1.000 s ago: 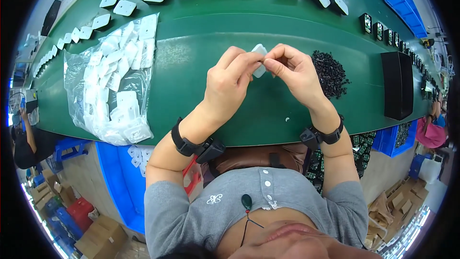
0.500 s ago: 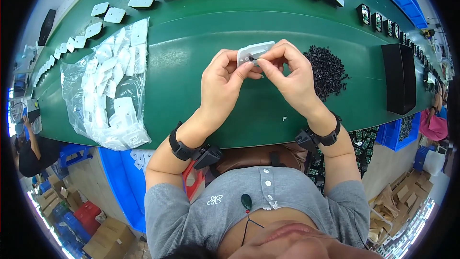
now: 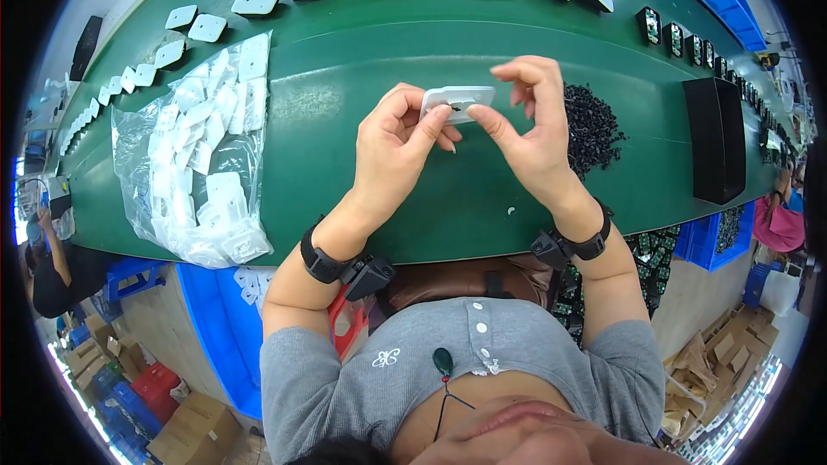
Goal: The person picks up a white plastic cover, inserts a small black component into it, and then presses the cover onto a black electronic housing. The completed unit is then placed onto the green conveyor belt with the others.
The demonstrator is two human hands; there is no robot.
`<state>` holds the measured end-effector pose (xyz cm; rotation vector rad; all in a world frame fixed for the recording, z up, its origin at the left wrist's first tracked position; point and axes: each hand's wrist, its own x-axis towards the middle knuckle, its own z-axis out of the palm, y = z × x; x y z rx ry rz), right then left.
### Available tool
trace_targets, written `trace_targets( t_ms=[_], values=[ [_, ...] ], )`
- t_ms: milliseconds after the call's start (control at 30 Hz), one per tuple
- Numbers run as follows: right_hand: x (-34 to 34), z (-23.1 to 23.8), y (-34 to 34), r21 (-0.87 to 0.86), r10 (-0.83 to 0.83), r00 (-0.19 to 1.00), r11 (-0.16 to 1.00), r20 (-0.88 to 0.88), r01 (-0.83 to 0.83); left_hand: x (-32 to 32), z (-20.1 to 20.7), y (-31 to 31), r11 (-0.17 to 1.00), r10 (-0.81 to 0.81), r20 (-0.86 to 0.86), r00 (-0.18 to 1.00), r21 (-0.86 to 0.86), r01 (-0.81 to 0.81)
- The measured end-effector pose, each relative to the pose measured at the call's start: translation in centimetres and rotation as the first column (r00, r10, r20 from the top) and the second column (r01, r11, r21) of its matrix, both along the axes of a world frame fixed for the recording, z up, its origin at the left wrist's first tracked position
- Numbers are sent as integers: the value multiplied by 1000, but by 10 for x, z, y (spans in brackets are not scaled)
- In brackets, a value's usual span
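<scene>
Both hands, left hand [image 3: 392, 151] and right hand [image 3: 530, 133], grip the white plastic plate [image 3: 458, 102] above the green surface [image 3: 448, 198], now turned flat (earlier edge-on), beside the black parts pile [image 3: 593, 125].

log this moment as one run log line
left hand: holds white plate | right hand: fingertip on plate | beside: black parts pile | surface: green table
</scene>
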<state>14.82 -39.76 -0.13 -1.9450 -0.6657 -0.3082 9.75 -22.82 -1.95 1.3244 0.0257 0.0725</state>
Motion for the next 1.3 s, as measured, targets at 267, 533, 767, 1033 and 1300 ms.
trace_targets(
  t_ms=[267, 533, 767, 1033, 1300],
  values=[
    [2, -7, -4, 224, 301, 803, 951, -515, -213, -3, -1, -5, 998, -59, 5, 998, 31, 59],
    [5, -7, -11, 326, 334, 772, 929, -541, -173, 7, 6, -8, 994, -51, -39, 998, -94, 48],
    [89, 24, -57, -169, -58, 993, 985, -103, 40, 20, -20, 38, 819, 181, -91, 979, 565, -99],
    [244, 0, -196, -769, -640, 636, 110, 430, 630, 24, -8, 19, 499, 95, 122, 988, 853, -154],
    [150, -27, -229, -183, -517, 856, 844, -22, 505, 9, -3, 5, 80, -100, 232, 968, 971, -225]
  ],
)
